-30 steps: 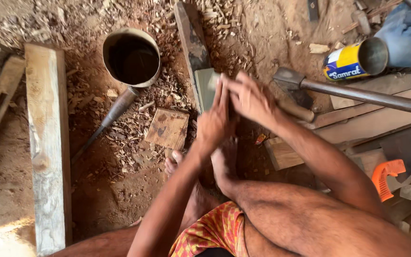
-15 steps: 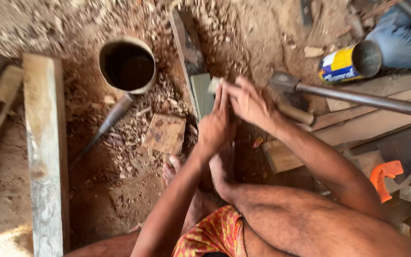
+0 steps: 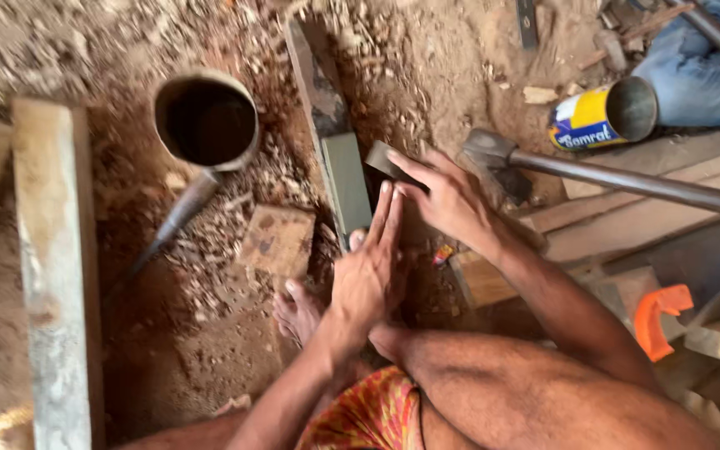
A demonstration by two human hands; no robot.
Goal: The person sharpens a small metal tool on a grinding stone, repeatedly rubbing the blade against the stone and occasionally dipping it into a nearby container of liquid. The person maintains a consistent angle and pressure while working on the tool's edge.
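A person is sitting on the dirt floor, pressing a blade (image 3: 383, 158) flat against a grey stone (image 3: 348, 185). The right hand (image 3: 452, 200) is gripping the blade; the left hand's (image 3: 368, 271) straight fingers are pushing down. A slip could cut fingertips. A hammer (image 3: 493, 150) is lying right, a tin (image 3: 207, 121) far left.

The brown dirt ground (image 3: 168, 367) is covered with little wood chips (image 3: 235, 242). On it sit a round dark metal pot (image 3: 207, 121), a flat square block of wood (image 3: 277, 242), a long pale wooden plank (image 3: 56, 267), a long grey-green sharpening stone (image 3: 347, 179), a yellow and blue tin can (image 3: 602, 117) lying on its side, and an orange plastic piece (image 3: 658, 317).
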